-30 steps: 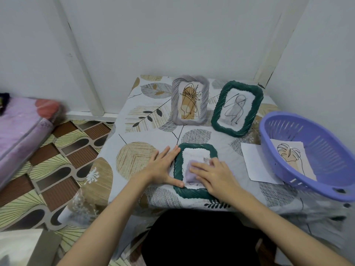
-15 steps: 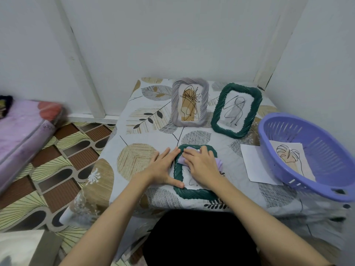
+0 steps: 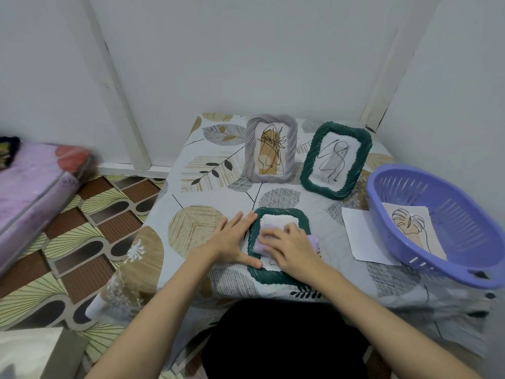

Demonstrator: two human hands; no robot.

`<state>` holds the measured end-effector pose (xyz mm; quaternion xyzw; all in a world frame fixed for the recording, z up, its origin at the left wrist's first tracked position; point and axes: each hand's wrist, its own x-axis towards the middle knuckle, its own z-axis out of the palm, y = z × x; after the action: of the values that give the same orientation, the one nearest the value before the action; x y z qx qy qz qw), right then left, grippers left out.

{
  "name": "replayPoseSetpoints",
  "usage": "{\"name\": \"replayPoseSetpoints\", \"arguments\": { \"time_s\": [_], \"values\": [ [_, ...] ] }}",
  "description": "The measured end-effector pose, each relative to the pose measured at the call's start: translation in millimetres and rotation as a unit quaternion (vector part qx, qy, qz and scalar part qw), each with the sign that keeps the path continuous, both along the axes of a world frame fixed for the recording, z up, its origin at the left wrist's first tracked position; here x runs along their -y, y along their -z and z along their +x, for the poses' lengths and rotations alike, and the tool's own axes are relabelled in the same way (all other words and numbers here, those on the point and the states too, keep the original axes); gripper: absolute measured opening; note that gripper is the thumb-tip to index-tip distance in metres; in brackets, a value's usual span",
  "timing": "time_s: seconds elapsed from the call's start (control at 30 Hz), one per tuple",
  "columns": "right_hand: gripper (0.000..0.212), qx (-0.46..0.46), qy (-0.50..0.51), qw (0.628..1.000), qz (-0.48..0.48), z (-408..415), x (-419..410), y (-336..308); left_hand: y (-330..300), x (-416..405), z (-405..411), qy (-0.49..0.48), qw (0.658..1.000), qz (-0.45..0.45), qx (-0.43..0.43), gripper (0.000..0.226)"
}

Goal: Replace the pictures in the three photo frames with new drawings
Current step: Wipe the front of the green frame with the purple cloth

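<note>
A green frame (image 3: 273, 277) lies flat near the table's front edge. My left hand (image 3: 232, 242) rests flat against its left side, thumb along the lower rim. Over the glass, my right hand (image 3: 289, 247) presses a folded lilac cloth (image 3: 313, 240) with fingers mostly straight. At the back stand a grey frame (image 3: 270, 149) with a brown line drawing and a second green frame (image 3: 336, 160) with a black scribble drawing.
A purple basket (image 3: 448, 220) at the right holds a leaf drawing (image 3: 410, 225). A blank white sheet (image 3: 360, 236) lies beside it. The table (image 3: 196, 222) has a leaf-patterned cloth. A pink mattress (image 3: 32, 181) lies on the tiled floor at left.
My right hand has slid the cloth over the flat frame's glass, up towards the top edge and back to the middle. My left hand has stayed put.
</note>
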<state>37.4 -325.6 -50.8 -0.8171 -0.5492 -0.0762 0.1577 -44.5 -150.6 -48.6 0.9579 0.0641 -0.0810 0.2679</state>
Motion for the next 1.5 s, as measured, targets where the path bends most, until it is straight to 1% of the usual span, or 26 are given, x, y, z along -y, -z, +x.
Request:
{"name": "replayPoseSetpoints", "arguments": {
  "time_s": [0.07,0.1,0.13,0.2,0.27,0.3,0.37,0.43,0.47,0.5,0.6,0.67,0.73,0.77,0.83,0.87,0.97,1.03,1.13,1.17,1.2,1.27,1.33,1.37,1.43,1.5],
  "values": [
    [0.033,0.038,-0.046,0.998,0.009,5.5,26.1,7.2,-1.1,0.4,-0.1,0.002,1.000,0.004,-0.001,0.118],
    [0.033,0.046,-0.044,0.998,0.000,11.6,33.6,7.1,-2.0,1.0,-0.2,0.003,1.000,0.007,-0.001,0.118],
    [0.034,0.043,-0.024,0.999,-0.010,17.1,34.9,5.0,-2.5,1.3,-0.3,0.003,1.000,0.011,-0.001,0.118],
    [0.040,0.001,0.043,0.999,-0.014,21.8,21.9,0.0,-2.2,0.9,-0.9,0.001,1.000,0.018,-0.002,0.118],
    [0.044,-0.022,0.066,0.998,-0.007,12.8,3.6,-0.4,-0.6,0.6,-1.3,0.004,1.000,0.021,-0.005,0.119],
    [0.042,-0.012,0.055,0.998,-0.001,5.1,-0.7,1.8,-0.4,0.6,-1.8,0.007,1.000,0.021,-0.006,0.123],
    [0.035,0.005,-0.006,1.000,0.018,-3.6,6.5,6.5,0.2,0.0,-2.3,0.008,1.000,0.019,-0.006,0.129],
    [0.034,-0.016,-0.049,0.999,0.016,-1.0,23.6,7.3,1.6,0.0,-3.8,0.000,1.000,0.008,0.001,0.124],
    [0.035,-0.023,-0.044,0.999,0.013,3.4,30.1,6.0,2.5,0.9,-5.1,-0.003,1.000,0.000,0.007,0.121],
    [0.037,-0.019,-0.021,1.000,0.009,6.8,34.0,4.9,3.2,2.5,-6.8,-0.006,1.000,-0.009,0.013,0.121],
    [0.040,0.001,0.069,0.997,0.024,12.1,29.7,4.0,4.4,12.5,-14.2,-0.013,0.999,-0.025,0.022,0.138],
    [0.034,-0.007,0.114,0.992,0.054,11.8,18.4,5.0,3.1,18.0,-17.5,-0.024,0.999,-0.020,0.033,0.134],
    [0.032,-0.053,0.152,0.986,0.048,9.6,4.4,2.1,1.0,20.0,-18.5,-0.027,0.999,-0.013,0.037,0.131],
    [0.037,-0.077,0.153,0.985,0.035,7.7,-0.7,0.6,0.9,20.0,-18.6,-0.024,0.999,-0.010,0.039,0.134],
    [0.050,-0.098,0.107,0.989,0.031,0.7,-3.9,-1.6,1.5,19.6,-19.1,-0.019,0.999,-0.007,0.044,0.142],
    [0.052,-0.107,0.070,0.991,0.027,-1.8,-0.4,-2.3,2.3,19.3,-19.5,-0.020,0.999,-0.007,0.047,0.143],
    [0.041,-0.096,-0.034,0.995,0.008,1.1,26.4,0.8,3.1,19.7,-19.6,-0.021,0.998,-0.001,0.051,0.144],
    [0.038,-0.077,-0.029,0.997,0.011,14.8,38.2,1.4,1.8,20.0,-19.1,-0.021,0.999,0.003,0.049,0.145],
    [0.054,-0.093,0.069,0.993,0.013,21.7,24.3,-7.8,1.3,20.0,-19.5,-0.018,0.999,0.002,0.039,0.145],
    [0.056,-0.094,0.077,0.993,0.014,17.2,17.2,-8.5,1.2,20.6,-19.8,-0.018,0.999,0.003,0.038,0.144],
    [0.054,-0.090,0.062,0.994,0.015,10.1,12.0,-8.3,1.1,21.0,-19.9,-0.021,0.999,0.005,0.040,0.139],
    [0.047,-0.082,-0.004,0.997,0.015,-1.3,15.8,-2.9,1.2,21.3,-20.2,-0.025,0.999,0.006,0.044,0.131],
    [0.044,-0.082,-0.053,0.995,0.004,3.7,34.7,-0.9,1.8,21.2,-20.3,-0.025,0.999,0.006,0.043,0.130],
    [0.046,-0.088,-0.043,0.995,0.001,13.2,42.8,-1.0,2.1,21.3,-20.4,-0.024,0.999,0.007,0.042,0.130],
    [0.048,-0.089,0.022,0.996,0.006,30.8,44.9,-4.6,1.3,21.1,-20.7,-0.022,0.999,0.008,0.042,0.130],
    [0.039,-0.080,0.076,0.994,0.010,35.0,29.4,-6.8,0.4,21.0,-20.6,-0.021,0.999,0.009,0.038,0.134]
  ]
}}
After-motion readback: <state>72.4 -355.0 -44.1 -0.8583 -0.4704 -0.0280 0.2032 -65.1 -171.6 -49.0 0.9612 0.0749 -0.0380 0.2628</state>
